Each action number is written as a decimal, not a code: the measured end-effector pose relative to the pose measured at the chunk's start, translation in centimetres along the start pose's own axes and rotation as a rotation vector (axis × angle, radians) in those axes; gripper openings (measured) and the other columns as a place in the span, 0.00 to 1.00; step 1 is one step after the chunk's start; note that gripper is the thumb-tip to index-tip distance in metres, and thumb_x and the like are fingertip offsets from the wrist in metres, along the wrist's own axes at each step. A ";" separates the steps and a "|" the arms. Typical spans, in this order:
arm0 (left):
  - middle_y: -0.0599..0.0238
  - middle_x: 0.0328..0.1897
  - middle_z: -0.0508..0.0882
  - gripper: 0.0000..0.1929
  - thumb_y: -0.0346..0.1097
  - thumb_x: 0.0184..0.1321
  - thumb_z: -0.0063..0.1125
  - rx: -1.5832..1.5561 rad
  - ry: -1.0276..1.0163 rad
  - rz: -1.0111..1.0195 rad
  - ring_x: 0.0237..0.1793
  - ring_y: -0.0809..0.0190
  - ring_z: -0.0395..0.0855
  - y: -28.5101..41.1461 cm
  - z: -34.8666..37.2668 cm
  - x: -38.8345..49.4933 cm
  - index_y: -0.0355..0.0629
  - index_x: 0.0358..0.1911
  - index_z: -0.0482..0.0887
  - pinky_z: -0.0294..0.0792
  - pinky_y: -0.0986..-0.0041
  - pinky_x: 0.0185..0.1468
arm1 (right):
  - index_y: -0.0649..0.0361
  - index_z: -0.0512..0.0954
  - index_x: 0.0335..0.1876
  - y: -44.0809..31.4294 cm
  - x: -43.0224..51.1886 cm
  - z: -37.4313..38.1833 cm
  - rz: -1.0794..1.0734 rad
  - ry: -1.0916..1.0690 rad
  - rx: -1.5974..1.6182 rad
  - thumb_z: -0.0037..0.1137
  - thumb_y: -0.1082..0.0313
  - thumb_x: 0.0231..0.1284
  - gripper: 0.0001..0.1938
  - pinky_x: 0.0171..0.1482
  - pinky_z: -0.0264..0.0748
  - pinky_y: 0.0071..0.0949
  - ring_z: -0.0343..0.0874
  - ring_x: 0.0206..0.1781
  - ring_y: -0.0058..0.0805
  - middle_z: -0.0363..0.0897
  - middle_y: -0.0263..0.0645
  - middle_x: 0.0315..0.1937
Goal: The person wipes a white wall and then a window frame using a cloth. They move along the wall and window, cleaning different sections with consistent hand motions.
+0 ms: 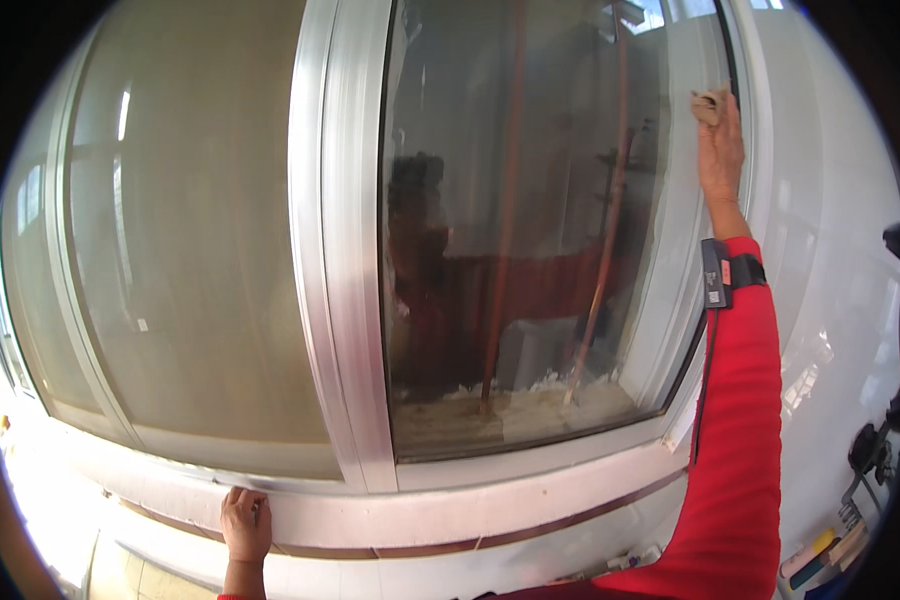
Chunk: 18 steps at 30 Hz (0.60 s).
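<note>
My right hand (pixel 721 154) is raised at the upper right, its fingers around a crumpled tan cloth (pixel 708 109) near the right edge of the dark window pane (pixel 555 225). A red sleeve covers that arm, with a small black device (pixel 716 274) strapped near the wrist. Low on the left, my left hand (pixel 246 525) rests with curled fingers at the front of the white window sill (pixel 420 517); no object shows in it. An aluminium window frame (pixel 345 247) stands between the two panes.
The left pane (pixel 195 225) is brownish and reflects light. Behind the dark pane stand two reddish rods (pixel 506 225). A glossy white wall (pixel 810 315) lies to the right of the window. Several items, among them a yellow-topped cylindrical one (pixel 810 553), are at the lower right.
</note>
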State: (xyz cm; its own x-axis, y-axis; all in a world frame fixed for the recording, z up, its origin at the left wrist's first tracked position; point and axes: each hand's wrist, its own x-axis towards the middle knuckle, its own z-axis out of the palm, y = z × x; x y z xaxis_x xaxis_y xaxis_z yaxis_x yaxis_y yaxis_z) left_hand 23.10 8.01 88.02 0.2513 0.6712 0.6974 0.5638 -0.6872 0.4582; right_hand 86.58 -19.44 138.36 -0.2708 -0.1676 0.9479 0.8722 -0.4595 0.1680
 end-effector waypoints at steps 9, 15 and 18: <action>0.58 0.32 0.79 0.03 0.26 0.54 0.57 0.040 -0.041 -0.009 0.37 0.48 0.78 0.7 -0.2 0.2 0.41 0.31 0.80 0.69 0.58 0.46 | 0.48 0.72 0.70 -3.9 -13.3 -4.3 0.061 -0.069 0.177 0.51 0.52 0.75 0.23 0.76 0.58 0.39 0.60 0.77 0.47 0.59 0.42 0.77; 0.59 0.33 0.80 0.01 0.27 0.57 0.58 0.040 -0.055 0.003 0.38 0.49 0.78 0.7 -0.3 0.3 0.42 0.32 0.81 0.69 0.58 0.47 | 0.43 0.73 0.71 -18.3 -20.1 -7.2 -0.170 -0.205 0.149 0.61 0.58 0.65 0.27 0.76 0.56 0.48 0.59 0.77 0.49 0.58 0.40 0.77; 0.59 0.35 0.81 0.02 0.28 0.58 0.58 0.041 -0.059 0.020 0.38 0.49 0.78 0.8 -0.4 0.3 0.42 0.33 0.82 0.70 0.58 0.46 | 0.39 0.72 0.71 -25.2 -24.6 -8.9 -0.352 -0.363 0.210 0.63 0.61 0.58 0.32 0.77 0.54 0.46 0.56 0.79 0.43 0.59 0.35 0.78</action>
State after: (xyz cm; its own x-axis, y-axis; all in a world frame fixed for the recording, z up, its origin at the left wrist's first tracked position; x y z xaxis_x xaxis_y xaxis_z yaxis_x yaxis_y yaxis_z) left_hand 23.27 7.56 88.82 0.3083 0.6736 0.6717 0.5893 -0.6895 0.4210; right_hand 67.60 -11.46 108.42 -0.4358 0.2936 0.8508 0.8267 -0.2433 0.5073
